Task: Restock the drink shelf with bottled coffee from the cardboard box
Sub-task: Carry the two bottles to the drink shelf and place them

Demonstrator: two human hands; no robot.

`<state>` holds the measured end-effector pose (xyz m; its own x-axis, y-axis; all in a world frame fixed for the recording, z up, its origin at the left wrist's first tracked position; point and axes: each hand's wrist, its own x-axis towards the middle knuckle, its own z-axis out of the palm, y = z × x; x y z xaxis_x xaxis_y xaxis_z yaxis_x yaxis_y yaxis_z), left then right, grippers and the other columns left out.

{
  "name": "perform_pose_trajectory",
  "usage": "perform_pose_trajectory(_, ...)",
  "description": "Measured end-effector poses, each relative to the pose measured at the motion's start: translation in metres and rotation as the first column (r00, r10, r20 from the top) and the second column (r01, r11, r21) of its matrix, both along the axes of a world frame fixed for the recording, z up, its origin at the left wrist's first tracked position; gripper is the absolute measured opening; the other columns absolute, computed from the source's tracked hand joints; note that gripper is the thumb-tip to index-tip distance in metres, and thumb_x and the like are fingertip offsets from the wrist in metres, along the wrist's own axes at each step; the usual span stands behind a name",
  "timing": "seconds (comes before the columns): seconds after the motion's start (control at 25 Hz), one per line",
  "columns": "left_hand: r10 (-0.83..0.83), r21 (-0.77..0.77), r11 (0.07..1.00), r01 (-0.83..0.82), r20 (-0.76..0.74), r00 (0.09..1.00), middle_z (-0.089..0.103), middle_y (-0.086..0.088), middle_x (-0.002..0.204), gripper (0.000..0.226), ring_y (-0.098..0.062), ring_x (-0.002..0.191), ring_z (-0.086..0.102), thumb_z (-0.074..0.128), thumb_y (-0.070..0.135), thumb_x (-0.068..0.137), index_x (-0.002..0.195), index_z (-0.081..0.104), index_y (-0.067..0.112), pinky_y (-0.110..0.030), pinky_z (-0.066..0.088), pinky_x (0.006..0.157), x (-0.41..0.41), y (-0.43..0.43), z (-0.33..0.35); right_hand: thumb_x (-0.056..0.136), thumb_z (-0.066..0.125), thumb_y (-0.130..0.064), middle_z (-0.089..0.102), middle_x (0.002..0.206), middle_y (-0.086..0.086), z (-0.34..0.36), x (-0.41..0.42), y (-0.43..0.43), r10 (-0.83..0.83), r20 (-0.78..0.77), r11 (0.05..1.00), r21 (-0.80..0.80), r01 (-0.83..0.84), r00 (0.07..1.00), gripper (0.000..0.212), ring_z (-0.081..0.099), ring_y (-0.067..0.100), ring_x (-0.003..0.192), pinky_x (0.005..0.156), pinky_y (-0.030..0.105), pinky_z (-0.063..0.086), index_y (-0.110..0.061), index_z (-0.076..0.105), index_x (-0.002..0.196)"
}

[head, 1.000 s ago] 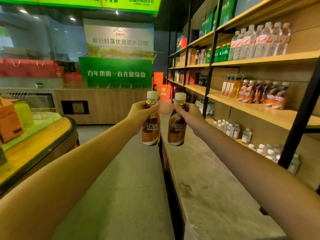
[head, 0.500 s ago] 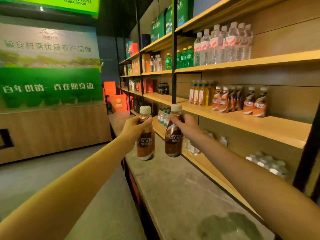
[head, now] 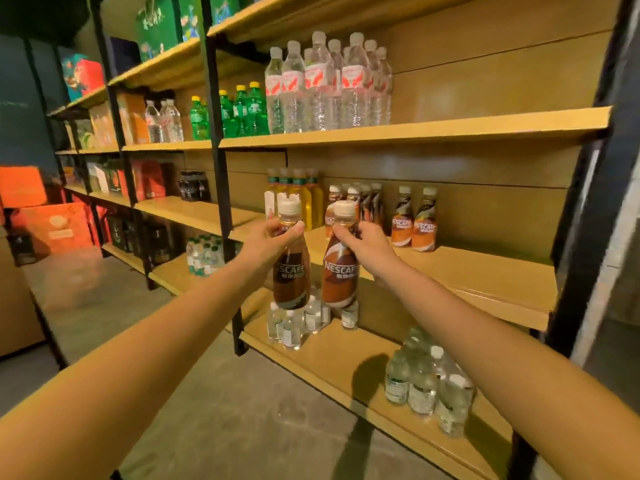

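Fingers (head: 295, 227) of the left hand (head: 272, 239) are curled tight round the neck of the left coffee bottle (head: 291, 277), just under its white cap. The right fingers (head: 343, 237) of the right hand (head: 367, 242) pinch the neck of the right coffee bottle (head: 341, 271) the same way. The 2 bottles hang upright and close together, in the air in front of the middle shelf (head: 485, 268), not yet on it.

Both look full, so I judge each has some weight but is an easy load for 1 hand. The plastic body should be fairly stiff, and the glossy label sleeve may be slick. The neck is a sound place to hold, since the cap's collar keeps the bottle from sliding down. A bottle held there can swing, though, and its tall, narrow shape could tip when set down. A grip lower on the waist would steady the placing.

On that shelf stand more coffee bottles (head: 414, 225), with bare board to their right and in front. Yellow drinks (head: 301, 194) stand to their left. Large water bottles (head: 329, 84) and green bottles (head: 242, 109) fill the shelf above, and small water bottles (head: 422, 386) sit on the one below. The cardboard box is not in view.
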<state>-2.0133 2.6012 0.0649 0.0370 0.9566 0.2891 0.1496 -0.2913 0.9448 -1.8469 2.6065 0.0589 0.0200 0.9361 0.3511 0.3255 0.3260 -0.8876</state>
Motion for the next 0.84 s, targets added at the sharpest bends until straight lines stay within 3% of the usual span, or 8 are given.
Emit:
perform_pose_trajectory(0.12,-0.114,0.011,0.993,0.114,0.031,0.993,0.059,-0.009,0.126,0.048,-0.027,0.118,0.053,0.061,0.037,0.086,0.125,0.055,0.010,-0.038,0.043,0.092,0.038,0.059,-0.003,0.093,0.053,-0.034,0.063,0.098,0.002,0.002,0.037,0.030,-0.155,0.022,0.988,0.014,0.155,0.988,0.027,0.060,0.012,0.086,0.064,0.016,0.047,-0.008,0.057,0.100)
perform_pose_trajectory(0.2,-0.206,0.010,0.979,0.205,0.056,0.977,0.052,-0.009,0.137,0.064,-0.030,0.126,0.048,0.063,0.040,0.084,0.137,0.044,0.011,-0.042,0.042,0.098,0.063,0.092,-0.004,0.092,0.054,-0.035,0.066,0.108,0.008,0.000,0.059,0.051,-0.264,0.028,0.965,0.010,0.263,0.964,0.036,0.062,0.017,0.095,0.076,0.026,0.051,-0.003,0.057,0.110)
perform_pose_trajectory(0.28,-0.287,0.011,0.958,0.286,0.057,0.956,0.053,-0.005,0.134,0.067,-0.028,0.126,0.048,0.064,0.041,0.082,0.138,0.042,0.011,-0.044,0.041,0.100,0.082,0.121,-0.005,0.092,0.054,-0.033,0.065,0.115,0.009,0.000,0.075,0.070,-0.336,0.014,0.942,0.003,0.336,0.942,0.033,0.062,0.017,0.098,0.079,0.027,0.050,-0.008,0.057,0.114)
perform_pose_trajectory(0.36,-0.363,-0.004,0.932,0.363,0.048,0.931,0.053,0.000,0.125,0.058,-0.022,0.122,0.047,0.060,0.034,0.087,0.136,0.042,0.009,-0.043,0.039,0.101,0.098,0.154,-0.003,0.093,0.054,-0.030,0.065,0.115,0.009,0.001,0.084,0.090,-0.413,-0.012,0.911,0.001,0.413,0.910,0.030,0.061,0.016,0.095,0.071,0.022,0.049,-0.010,0.057,0.115)
perform_pose_trajectory(0.44,-0.421,-0.040,0.905,0.424,0.057,0.905,0.054,-0.007,0.129,0.055,-0.027,0.123,0.048,0.059,0.029,0.089,0.137,0.041,0.009,-0.043,0.039,0.100,0.111,0.184,0.001,0.094,0.053,-0.028,0.065,0.115,0.009,0.003,0.088,0.107,-0.471,-0.039,0.882,-0.010,0.471,0.881,0.031,0.062,0.016,0.096,0.068,0.017,0.047,-0.009,0.056,0.117)
perform_pose_trajectory(0.52,-0.510,-0.046,0.857,0.513,0.066,0.858,0.060,-0.007,0.121,0.045,-0.029,0.119,0.054,0.062,0.027,0.088,0.129,0.050,0.012,-0.043,0.042,0.098,0.122,0.213,0.004,0.094,0.053,-0.026,0.065,0.110,0.007,0.004,0.091,0.122,-0.505,-0.060,0.863,-0.024,0.504,0.861,0.031,0.062,0.016,0.094,0.067,0.016,0.047,-0.007,0.055,0.118)
perform_pose_trajectory(0.68,-0.646,-0.020,0.762,0.647,0.038,0.762,0.066,-0.005,0.106,0.013,-0.022,0.104,0.062,0.063,0.026,0.088,0.099,0.061,0.022,-0.035,0.049,0.088,0.143,0.254,-0.001,0.094,0.053,-0.025,0.066,0.110,0.010,0.000,0.100,0.147,-0.592,-0.059,0.806,-0.033,0.592,0.803,0.031,0.064,0.022,0.101,0.081,0.028,0.051,-0.005,0.055,0.117)
perform_pose_trajectory(0.84,-0.682,-0.005,0.729,0.685,0.084,0.727,0.065,-0.004,0.105,0.022,-0.016,0.095,0.062,0.062,0.023,0.088,0.109,0.059,0.016,-0.025,0.046,0.073,0.160,0.272,-0.013,0.094,0.052,-0.025,0.065,0.115,0.015,-0.008,0.111,0.162,-0.658,-0.051,0.753,-0.044,0.657,0.751,0.031,0.063,0.026,0.106,0.088,0.033,0.050,-0.004,0.055,0.117)
